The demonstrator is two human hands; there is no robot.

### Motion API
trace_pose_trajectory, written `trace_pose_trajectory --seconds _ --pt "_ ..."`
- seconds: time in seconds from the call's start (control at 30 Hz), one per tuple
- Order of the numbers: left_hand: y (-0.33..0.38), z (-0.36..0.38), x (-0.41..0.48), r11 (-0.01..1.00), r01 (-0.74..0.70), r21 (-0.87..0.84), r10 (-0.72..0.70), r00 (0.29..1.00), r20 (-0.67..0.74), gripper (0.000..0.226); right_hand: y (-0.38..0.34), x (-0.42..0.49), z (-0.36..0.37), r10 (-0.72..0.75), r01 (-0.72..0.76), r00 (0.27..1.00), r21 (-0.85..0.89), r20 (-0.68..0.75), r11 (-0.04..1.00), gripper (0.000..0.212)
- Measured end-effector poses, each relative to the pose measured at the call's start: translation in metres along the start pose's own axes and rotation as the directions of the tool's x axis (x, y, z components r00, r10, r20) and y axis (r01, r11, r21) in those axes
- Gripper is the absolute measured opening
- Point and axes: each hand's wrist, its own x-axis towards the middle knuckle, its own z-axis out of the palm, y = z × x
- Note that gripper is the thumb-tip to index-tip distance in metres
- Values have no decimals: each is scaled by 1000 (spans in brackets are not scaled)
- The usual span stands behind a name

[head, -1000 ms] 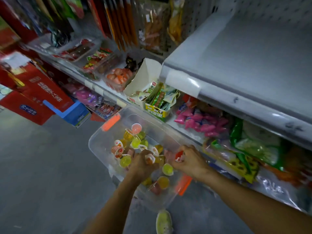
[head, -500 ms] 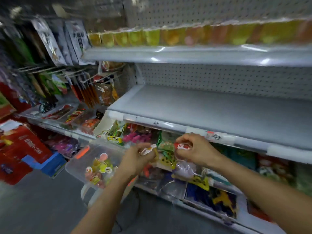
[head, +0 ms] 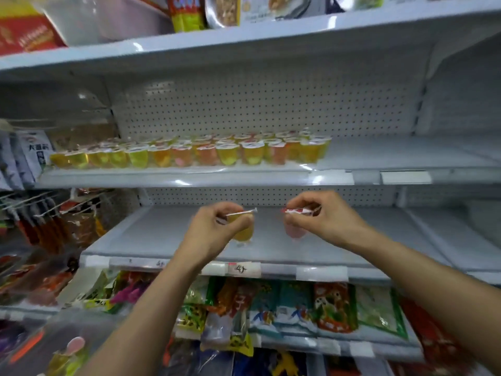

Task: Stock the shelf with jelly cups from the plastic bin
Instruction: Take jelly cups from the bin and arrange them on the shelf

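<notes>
My left hand (head: 214,229) pinches a yellow jelly cup (head: 243,231) by its rim, held over the bare grey shelf (head: 151,234). To its right, my right hand (head: 322,217) pinches a pink jelly cup (head: 294,231) with a red and white lid at the same height. One level up, several yellow, orange and pink jelly cups (head: 195,151) stand in rows along the left part of the shelf (head: 406,156). The clear plastic bin (head: 54,346) with an orange latch shows blurred at the bottom left, with a few cups inside.
Snack bags (head: 333,308) fill the shelf below my hands. Hanging packets (head: 40,215) crowd the left side on hooks. Boxes and bags (head: 189,12) sit on the top shelf. White price labels (head: 241,269) line the shelf edges.
Both hands rose from the bin with one cup each, up past the lower shelves. My view tilted up from the floor to the stocked shelf.
</notes>
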Motion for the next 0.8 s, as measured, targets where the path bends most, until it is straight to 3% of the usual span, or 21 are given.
trace_pose_trajectory --seconds 0.17,0.4,0.6,0.8 --pt "59 20 46 988 -143 -57 143 990 -9 30 3 27 -64 -40 39 978 -9 -207 999 12" --pt "99 37 130 964 -265 -14 265 964 -25 36 27 90 -131 15 -13 940 9 -342 1000 15" --pt "123 46 216 965 -260 -36 261 965 13 34 56 176 -160 17 -54 912 -79 -409 995 16" --pt "122 59 300 958 -278 68 276 960 36 32 98 265 -166 20 -120 938 -269 -347 956 15"
